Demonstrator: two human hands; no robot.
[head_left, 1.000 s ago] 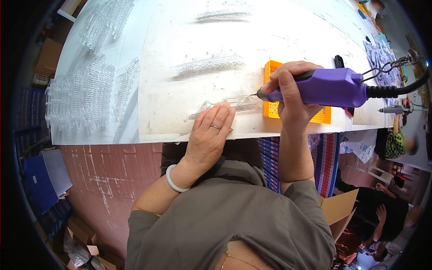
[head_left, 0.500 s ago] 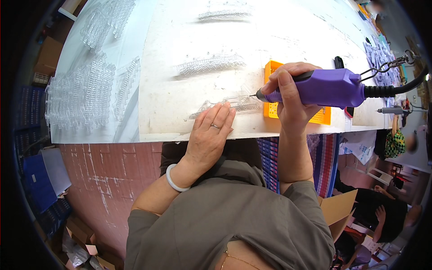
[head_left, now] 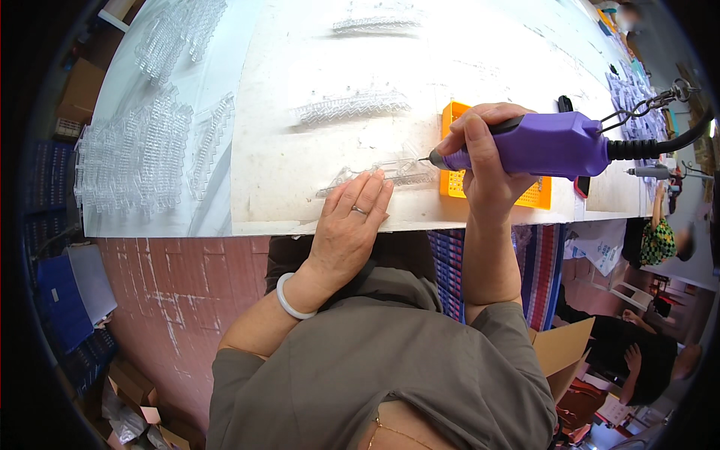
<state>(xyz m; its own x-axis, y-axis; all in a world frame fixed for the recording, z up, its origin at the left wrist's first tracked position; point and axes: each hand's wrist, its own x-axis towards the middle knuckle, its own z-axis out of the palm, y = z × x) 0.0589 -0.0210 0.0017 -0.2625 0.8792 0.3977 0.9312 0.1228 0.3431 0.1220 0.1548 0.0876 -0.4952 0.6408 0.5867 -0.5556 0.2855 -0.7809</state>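
Observation:
My right hand [head_left: 489, 161] is wrapped round a purple electric screwdriver [head_left: 555, 144], held nearly level with its thin bit pointing left. The bit's tip is at the right part of a clear plastic piece [head_left: 409, 171] lying near the table's front edge; whether it touches cannot be made out. My left hand [head_left: 349, 221], with a ring and a white bangle, lies flat with fingers stretched out, fingertips resting on the left part of that piece. A yellow plastic basket [head_left: 452, 112] stands behind my right hand, which partly hides it.
Farther back on the white table [head_left: 270, 172] lie rows of clear plastic pieces [head_left: 352, 105]. Stacks of similar pieces [head_left: 139, 161] fill the left side. A chain [head_left: 645, 105] and a black cable [head_left: 667, 148] run from the screwdriver. A co-worker [head_left: 637, 352] is at the lower right.
My hands and the clear piece stay almost still. The screwdriver's rear has shifted very slightly, and its chain hangs a little differently.

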